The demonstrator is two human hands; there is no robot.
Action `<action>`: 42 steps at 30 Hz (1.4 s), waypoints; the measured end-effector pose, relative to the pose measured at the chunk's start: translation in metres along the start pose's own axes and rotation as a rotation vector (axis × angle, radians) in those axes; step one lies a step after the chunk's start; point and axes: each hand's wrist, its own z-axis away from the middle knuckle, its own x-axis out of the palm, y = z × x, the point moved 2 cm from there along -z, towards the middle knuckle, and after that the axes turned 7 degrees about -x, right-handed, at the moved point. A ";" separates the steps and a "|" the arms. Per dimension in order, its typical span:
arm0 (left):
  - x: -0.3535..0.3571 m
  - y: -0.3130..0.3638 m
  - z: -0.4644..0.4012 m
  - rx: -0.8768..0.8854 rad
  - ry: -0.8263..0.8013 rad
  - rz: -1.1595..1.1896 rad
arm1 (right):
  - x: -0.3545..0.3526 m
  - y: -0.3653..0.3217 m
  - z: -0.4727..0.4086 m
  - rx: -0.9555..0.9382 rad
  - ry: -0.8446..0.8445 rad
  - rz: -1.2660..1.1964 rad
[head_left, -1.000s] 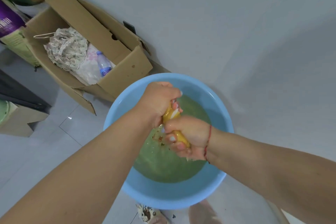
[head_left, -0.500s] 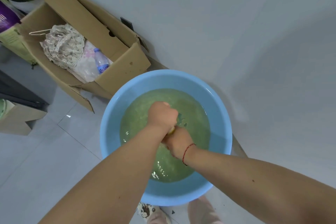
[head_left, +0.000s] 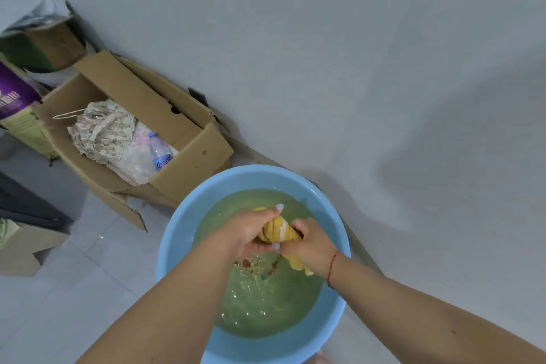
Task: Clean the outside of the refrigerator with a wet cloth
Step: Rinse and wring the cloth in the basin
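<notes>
A yellow cloth with white stripes [head_left: 279, 230] is twisted into a roll above a light blue basin [head_left: 174, 239] of greenish water. My left hand [head_left: 251, 232] grips the cloth's upper end. My right hand [head_left: 310, 248], with a red string on its wrist, grips the lower end, and a yellow tail of cloth hangs below it. Water drips and ripples under the hands. The refrigerator is not in view.
An open cardboard box [head_left: 189, 154] with lacy fabric and a water bottle [head_left: 159, 154] stands left of the basin against the grey wall [head_left: 354, 68]. More boxes [head_left: 26, 245] sit at the far left on the tiled floor.
Both hands dipped the cloth into the water, then lifted it out. They now wring it just above the surface, and the view has shifted downward.
</notes>
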 end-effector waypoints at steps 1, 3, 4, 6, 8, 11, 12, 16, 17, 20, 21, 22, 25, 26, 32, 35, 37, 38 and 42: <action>-0.002 0.004 0.002 0.037 -0.021 0.022 | -0.007 -0.004 0.001 0.005 -0.052 -0.065; -0.008 0.010 0.008 0.110 -0.083 0.067 | -0.018 -0.012 0.005 0.053 -0.129 -0.266; -0.011 0.014 0.011 0.145 -0.128 0.093 | -0.021 -0.013 0.005 0.071 -0.154 -0.386; -0.016 0.021 0.016 0.197 -0.204 0.145 | -0.023 -0.016 0.003 0.083 -0.138 -0.602; -0.024 0.030 0.020 0.225 -0.238 0.171 | -0.026 -0.023 0.003 0.085 -0.041 -0.707; -0.036 0.044 0.029 0.223 -0.225 0.092 | -0.035 -0.039 0.009 0.073 0.197 -0.605; -0.040 0.047 0.035 0.233 -0.207 -0.001 | -0.038 -0.043 0.013 0.089 0.276 -0.553; -0.049 0.054 0.061 0.376 -0.165 -0.538 | -0.037 -0.056 0.035 0.223 0.432 -0.671; -0.048 0.055 0.069 0.419 -0.188 -0.666 | -0.035 -0.065 0.045 0.194 0.426 -0.789; -0.043 0.054 0.085 0.559 -0.266 -0.819 | -0.026 -0.082 0.078 -0.035 0.371 -1.179; -0.038 0.053 0.092 0.616 -0.280 -0.837 | -0.024 -0.086 0.092 -0.127 0.384 -1.289; -0.031 0.049 0.102 0.662 -0.294 -0.861 | -0.019 -0.087 0.108 -0.214 0.421 -1.374; -0.015 0.037 0.123 0.698 -0.363 -0.843 | -0.004 -0.090 0.137 -0.290 0.577 -1.229; -0.009 0.031 0.130 0.734 -0.383 -0.869 | 0.003 -0.092 0.146 -0.288 0.620 -1.107; 0.035 -0.010 0.177 0.894 -0.487 -1.041 | 0.023 -0.087 0.222 -0.247 0.934 -1.032; 0.054 -0.033 0.202 0.734 -0.685 -0.984 | 0.031 -0.080 0.268 -0.238 0.952 -1.057; 0.064 -0.049 0.218 0.583 -0.802 -0.885 | 0.038 -0.079 0.297 -0.237 0.960 -1.038; 0.070 -0.061 0.227 0.532 -0.842 -0.863 | 0.043 -0.078 0.314 -0.235 0.973 -1.028; 0.087 -0.109 0.262 0.432 -0.885 -0.770 | 0.067 -0.067 0.376 -0.075 1.146 -0.907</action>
